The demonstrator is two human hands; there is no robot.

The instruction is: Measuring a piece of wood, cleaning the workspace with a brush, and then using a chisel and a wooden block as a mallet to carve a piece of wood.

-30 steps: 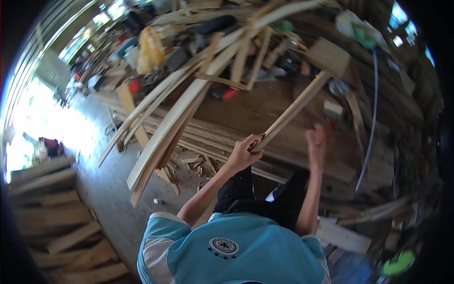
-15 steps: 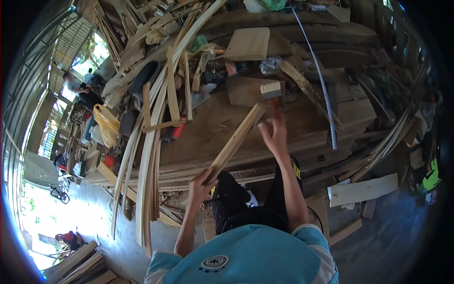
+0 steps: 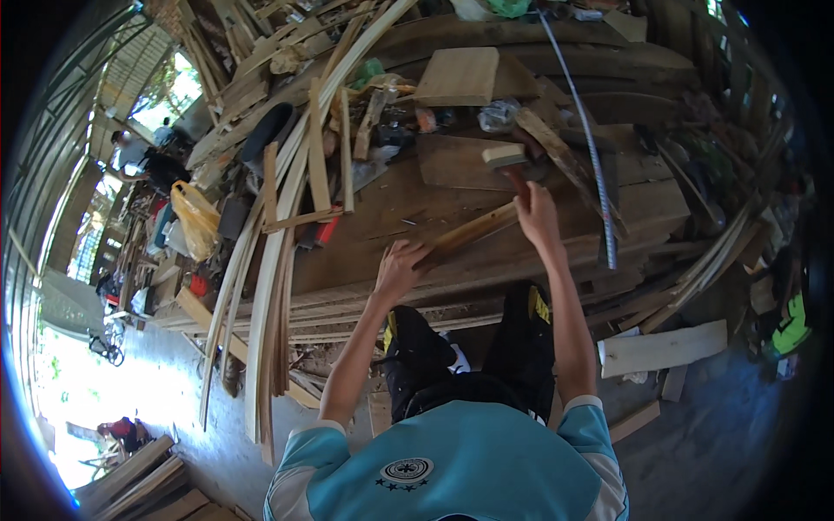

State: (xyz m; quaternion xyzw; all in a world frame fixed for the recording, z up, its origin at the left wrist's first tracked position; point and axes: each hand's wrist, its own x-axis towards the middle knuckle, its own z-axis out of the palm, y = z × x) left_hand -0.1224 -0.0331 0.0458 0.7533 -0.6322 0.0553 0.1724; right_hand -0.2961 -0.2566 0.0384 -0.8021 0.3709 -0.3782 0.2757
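Observation:
My left hand point(image 3: 400, 271) is closed round the near end of a wooden strip point(image 3: 471, 232), which slants up and right above the dark wooden bench. In my right hand point(image 3: 539, 217) is a flat paintbrush point(image 3: 505, 156), gripped by its reddish handle. The pale bristles point away from me and to the left. The strip's far end reaches close to my right hand; whether they touch, I cannot tell. Behind the brush lies a flat brown board point(image 3: 452, 163) on the bench.
Long pale wood strips point(image 3: 291, 204) cross the bench on the left, by a small wooden frame point(image 3: 304, 220). A long measuring strip point(image 3: 586, 130) lies at the right. Farther back are a square board point(image 3: 458, 76) and plastic bags. A yellow bag point(image 3: 196, 217) hangs at the left.
The wooden strip has swung to a flatter slant. My left hand has moved up and right, and my right hand has shifted right and slightly away from the bench's far side.

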